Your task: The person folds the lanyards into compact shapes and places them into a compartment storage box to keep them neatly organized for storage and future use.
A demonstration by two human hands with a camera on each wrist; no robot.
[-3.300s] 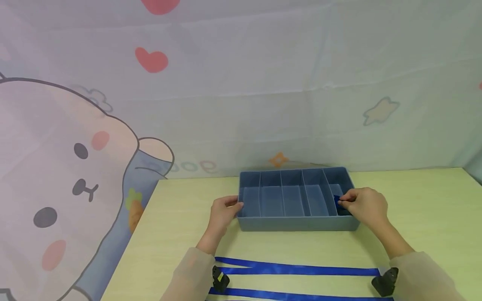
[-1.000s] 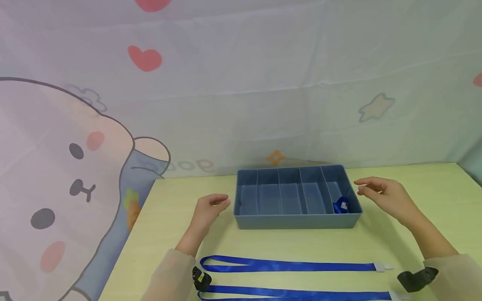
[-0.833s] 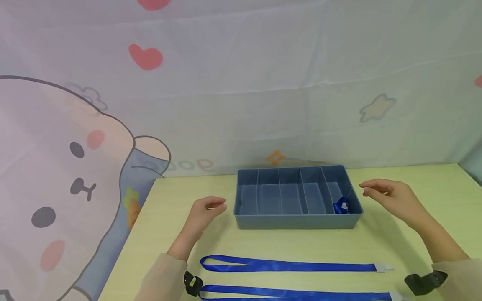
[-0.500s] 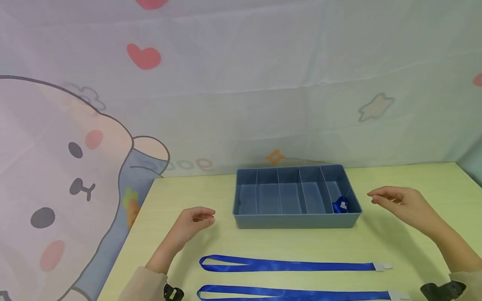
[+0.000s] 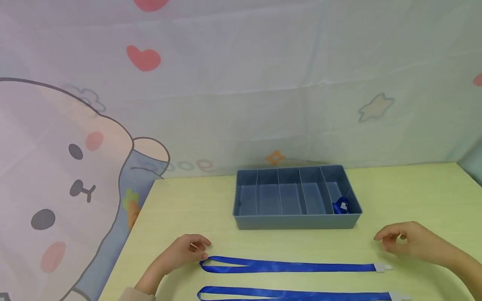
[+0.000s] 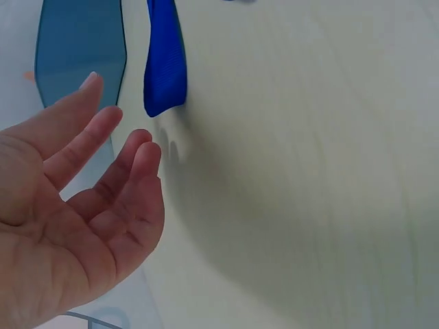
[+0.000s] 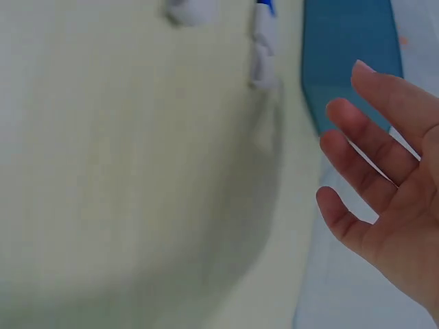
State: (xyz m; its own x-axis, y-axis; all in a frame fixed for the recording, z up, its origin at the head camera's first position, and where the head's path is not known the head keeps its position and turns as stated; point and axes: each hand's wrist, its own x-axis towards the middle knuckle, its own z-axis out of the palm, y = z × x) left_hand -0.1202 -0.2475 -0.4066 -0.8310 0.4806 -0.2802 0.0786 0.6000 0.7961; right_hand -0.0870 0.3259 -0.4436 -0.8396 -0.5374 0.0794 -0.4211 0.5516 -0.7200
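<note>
Two blue lanyards lie stretched left to right on the table in the head view. The farther lanyard (image 5: 293, 266) has its loop at the left and a white clip (image 5: 380, 267) at the right. Only part of the nearer lanyard (image 5: 293, 294) shows at the bottom edge. My left hand (image 5: 184, 252) hovers at the farther lanyard's loop, fingers relaxed and holding nothing; in the left wrist view a gap separates fingertips and strap (image 6: 164, 68). Above and right of the white clip, my right hand (image 5: 408, 242) hangs with loose fingers, holding nothing.
A grey-blue box (image 5: 297, 221) with several compartments stands behind the lanyards. A bundled blue lanyard (image 5: 340, 205) sits in its rightmost compartment. Behind the table (image 5: 196, 196) hangs a printed cloth (image 5: 241, 83).
The right hand has let go of the bundled lanyard in the rightmost compartment, and the left hand has left the box's side. Both hands have moved outward and then down toward the farther lanyard's ends.
</note>
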